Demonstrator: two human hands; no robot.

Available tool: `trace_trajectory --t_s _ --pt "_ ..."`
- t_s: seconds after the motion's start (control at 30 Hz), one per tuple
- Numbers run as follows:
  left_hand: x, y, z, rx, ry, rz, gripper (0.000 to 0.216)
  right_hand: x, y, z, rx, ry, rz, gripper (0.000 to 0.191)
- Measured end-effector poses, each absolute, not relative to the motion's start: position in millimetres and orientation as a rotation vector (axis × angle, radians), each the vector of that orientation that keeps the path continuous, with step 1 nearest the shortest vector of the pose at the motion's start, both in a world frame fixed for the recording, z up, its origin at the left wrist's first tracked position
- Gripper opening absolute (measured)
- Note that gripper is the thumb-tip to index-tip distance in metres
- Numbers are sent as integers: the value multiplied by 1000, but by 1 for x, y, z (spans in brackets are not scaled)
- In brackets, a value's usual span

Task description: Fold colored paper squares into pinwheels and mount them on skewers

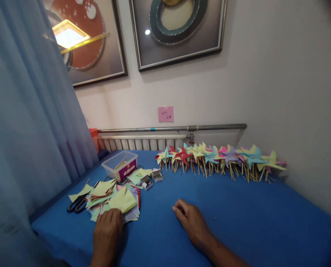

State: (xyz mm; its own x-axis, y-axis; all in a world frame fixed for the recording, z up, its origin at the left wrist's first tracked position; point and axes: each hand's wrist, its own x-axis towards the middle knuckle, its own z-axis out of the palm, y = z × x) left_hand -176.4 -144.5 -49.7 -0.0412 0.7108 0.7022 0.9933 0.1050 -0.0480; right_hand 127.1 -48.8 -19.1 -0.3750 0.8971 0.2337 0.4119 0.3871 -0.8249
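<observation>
Fingers [181,204] of the right hand [192,222] loosely curled in, left hand [108,227] knuckles-up at the paper pile [123,200], its grip unclear

No text can be read with certainty. The pink note [165,114] on the wall [265,74] bears two short lines of dark handwriting, too small to make out; the purple label [128,170] on the clear plastic tub [109,171] carries white characters, blurred past reading.

cloth [157,233]: plain blue, below right fingers [181,204] | paper sheets [123,199]: yellow, green, lilac, just beyond left fingers [111,215] | pinwheels [211,155]: yellow, red, blue, purple, beyond right fingers
</observation>
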Motion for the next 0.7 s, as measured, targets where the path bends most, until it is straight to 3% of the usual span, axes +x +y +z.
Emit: trace_trajectory --t_s 0.17,0.37,0.57,0.7 --pt "-180 -140 -35 -1662 -2178 -1208 26 128 -50 -17 -1126 -1958 891 28" --pt "-186 -133 -7 -1427 -2573 -1783 39 127 -49 -18 -1131 -1963 876 27" --pt "-193 -129 16 -1399 -2281 -1277 29 126 -49 -16 -1146 -1975 864 27" --pt "-203 -129 31 -1209 -2268 -1296 31 125 -48 -16 -1140 -1969 871 27"
